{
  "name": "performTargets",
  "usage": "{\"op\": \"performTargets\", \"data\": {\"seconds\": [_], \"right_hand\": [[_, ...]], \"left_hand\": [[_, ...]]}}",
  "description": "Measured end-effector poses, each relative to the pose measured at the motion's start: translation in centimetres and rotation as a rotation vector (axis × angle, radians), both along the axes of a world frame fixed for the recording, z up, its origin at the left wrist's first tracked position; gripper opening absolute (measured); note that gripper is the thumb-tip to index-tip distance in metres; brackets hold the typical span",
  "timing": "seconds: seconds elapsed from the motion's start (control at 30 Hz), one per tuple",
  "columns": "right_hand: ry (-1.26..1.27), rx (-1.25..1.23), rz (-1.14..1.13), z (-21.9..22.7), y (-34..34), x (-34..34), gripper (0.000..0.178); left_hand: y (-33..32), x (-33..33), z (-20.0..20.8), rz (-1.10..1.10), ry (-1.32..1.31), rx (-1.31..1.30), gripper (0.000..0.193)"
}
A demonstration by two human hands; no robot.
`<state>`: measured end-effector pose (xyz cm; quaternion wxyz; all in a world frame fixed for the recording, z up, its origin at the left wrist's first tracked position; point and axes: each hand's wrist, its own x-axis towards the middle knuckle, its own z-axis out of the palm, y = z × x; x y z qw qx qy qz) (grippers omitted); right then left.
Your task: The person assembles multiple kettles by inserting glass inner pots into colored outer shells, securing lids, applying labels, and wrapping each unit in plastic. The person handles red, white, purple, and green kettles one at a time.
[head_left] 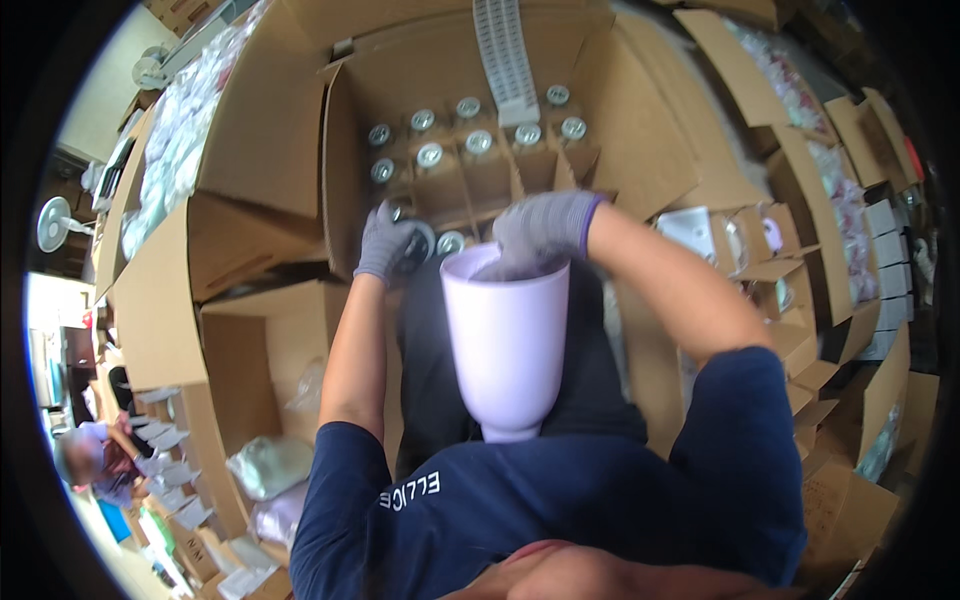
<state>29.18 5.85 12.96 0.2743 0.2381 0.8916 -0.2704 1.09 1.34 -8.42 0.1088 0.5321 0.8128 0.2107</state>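
Observation:
My right hand, in a grey glove with a purple cuff, reaches over the far rim of a tall lilac cup. Its fingers curl into the mouth and the fingertips are hidden inside. The cup tapers to a narrow foot close to my chest. At the near left corner of a divided cardboard box, my gloved left hand is closed round a dark round item with a pale grey rim. Beside it sits a round silver-topped item. More silver-topped items stand in the far compartments.
A white printed label strip hangs over the box's far wall. Open cartons surround me, with wrapped goods at the left and a carton holding bagged items. Another person is at the far left. Carton flaps crowd the right.

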Motion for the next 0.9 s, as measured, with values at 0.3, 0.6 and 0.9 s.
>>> {"op": "performTargets", "data": {"seconds": [0.3, 0.6, 0.9], "right_hand": [[0.904, -0.016, -0.7, -4.7, 2.1, 5.5, 0.054], [1.396, -0.688, -0.536, -8.6, -0.5, 5.3, 0.063], [1.636, -0.745, -0.501, -11.7, -1.1, 6.1, 0.042]], "left_hand": [[-0.9, 0.0, 0.7, 0.053, 0.065, -0.139, 0.066], [-5.3, 8.6, 17.4, -0.569, -0.884, 0.197, 0.051], [-4.7, 9.3, 14.7, -0.936, -0.839, 0.404, 0.046]]}}
